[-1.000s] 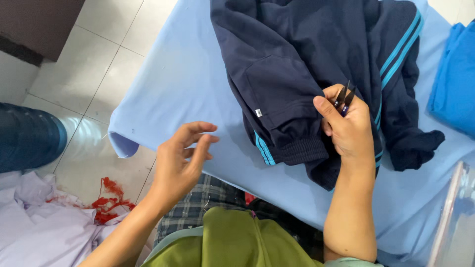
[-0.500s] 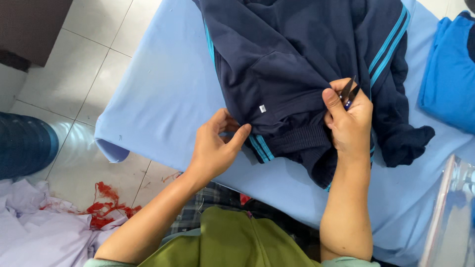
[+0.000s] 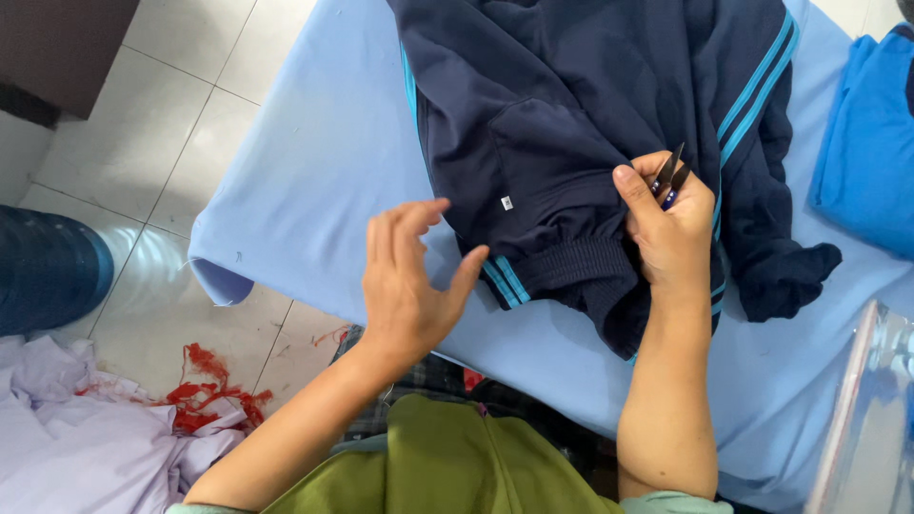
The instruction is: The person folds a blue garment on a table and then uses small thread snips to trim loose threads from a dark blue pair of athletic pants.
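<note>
Bright, even light, soft shadows, slight motion blur.

Bare light-blue cloth [image 3: 324, 162] lies free left of the navy garment [image 3: 571, 114]; a blue pile [image 3: 871, 152], perhaps folded, crowds the right.

Garment [image 3: 571, 105] lies on the bench [image 3: 324, 171], spread ahead of both hands. Right hand [image 3: 671, 233] rests on its cuffed hem, snips [image 3: 669, 174] in the fingers, tips pointing away. Left hand [image 3: 409, 276] hovers just left of the hem, thumb touching the hem's edge. Small label [image 3: 506, 202] between the two hands, slightly ahead. Folded cloth [image 3: 866, 143] well right of the right hand, on the bench. Fabric heap [image 3: 86, 438] and red scraps [image 3: 209, 395] on the floor [image 3: 190, 86], left of and below the left hand.
</note>
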